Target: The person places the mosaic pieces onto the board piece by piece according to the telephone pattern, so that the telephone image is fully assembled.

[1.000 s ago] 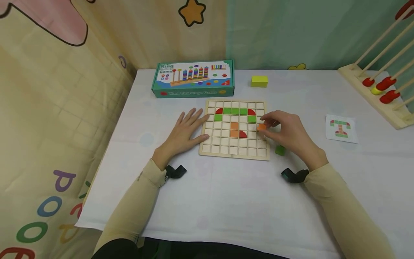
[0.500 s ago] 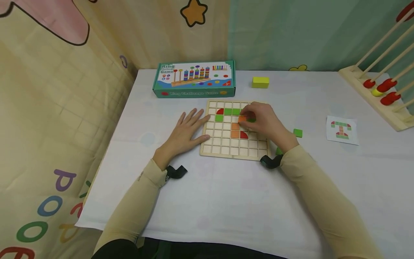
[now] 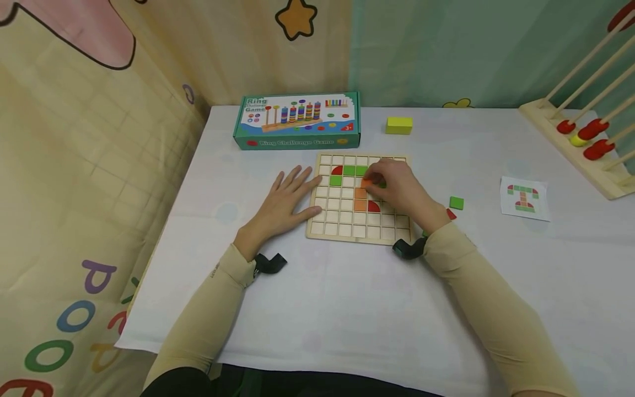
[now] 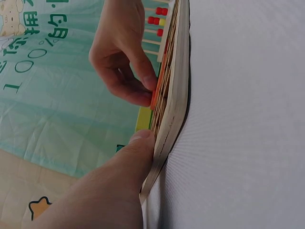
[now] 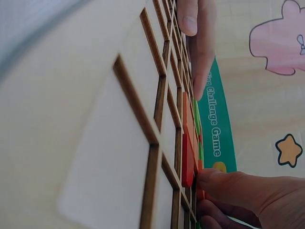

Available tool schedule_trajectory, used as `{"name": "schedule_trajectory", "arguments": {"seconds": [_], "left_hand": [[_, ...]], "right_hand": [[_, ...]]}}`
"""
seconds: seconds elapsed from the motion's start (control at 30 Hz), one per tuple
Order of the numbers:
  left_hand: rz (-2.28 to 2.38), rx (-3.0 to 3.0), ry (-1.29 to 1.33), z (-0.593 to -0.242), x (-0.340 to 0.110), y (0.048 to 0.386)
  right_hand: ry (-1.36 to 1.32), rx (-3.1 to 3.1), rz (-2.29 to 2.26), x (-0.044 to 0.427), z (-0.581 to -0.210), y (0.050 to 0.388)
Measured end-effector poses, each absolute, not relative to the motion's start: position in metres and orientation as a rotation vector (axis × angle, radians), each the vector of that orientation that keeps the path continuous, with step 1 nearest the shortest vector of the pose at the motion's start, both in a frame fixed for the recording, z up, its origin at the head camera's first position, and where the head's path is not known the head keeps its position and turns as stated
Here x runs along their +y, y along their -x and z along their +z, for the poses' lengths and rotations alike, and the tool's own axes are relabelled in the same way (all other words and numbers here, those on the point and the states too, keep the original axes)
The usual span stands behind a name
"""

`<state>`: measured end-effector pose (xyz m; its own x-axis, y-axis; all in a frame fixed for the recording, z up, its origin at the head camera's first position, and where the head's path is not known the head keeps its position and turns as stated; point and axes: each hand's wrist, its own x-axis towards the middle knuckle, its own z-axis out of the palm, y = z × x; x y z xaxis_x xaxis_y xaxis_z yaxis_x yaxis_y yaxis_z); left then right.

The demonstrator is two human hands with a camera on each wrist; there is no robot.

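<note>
A wooden grid board point(image 3: 337, 226) lies on the table with green, red and orange tiles set in some of its squares. My right hand point(image 3: 397, 186) pinches an orange square tile point(image 3: 365, 183) between thumb and fingers over the board, just above two orange tiles point(image 3: 360, 199) in one column. Beside the lower one sits a red quarter-round tile point(image 3: 373, 206). My left hand point(image 3: 288, 205) lies spread at the board's left edge, fingertips and thumb touching it. In the left wrist view, the left thumb point(image 4: 136, 148) rests against the board's rim.
Right of the board lie a loose green tile point(image 3: 456, 203) and a red tile point(image 3: 451, 214), partly behind my wrist. Farther right is a pattern card point(image 3: 525, 198). A game box point(image 3: 296, 121), a yellow block point(image 3: 399, 125) and a wooden bead rack point(image 3: 570, 144) stand at the back.
My right hand has carried the orange tile leftward from the board's right edge to its middle column, lately shifting slightly left and down. The left hand has stayed in place.
</note>
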<state>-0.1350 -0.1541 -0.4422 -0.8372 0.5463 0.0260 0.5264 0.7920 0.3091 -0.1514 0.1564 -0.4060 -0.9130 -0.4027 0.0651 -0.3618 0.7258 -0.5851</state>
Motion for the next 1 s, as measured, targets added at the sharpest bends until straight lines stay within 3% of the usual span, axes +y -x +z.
{"name": "schedule_trajectory", "arguments": {"seconds": [0.67,1.0], "left_hand": [[0.474,2.908,-0.865,-0.442,-0.154,0.134],[0.458,2.915,-0.862,-0.443,-0.154,0.135]], "right_hand": [[0.69,2.916,-0.929,0.144,-0.407,0.147],[0.7,2.878,-1.051,0.174,-0.4,0.118]]}}
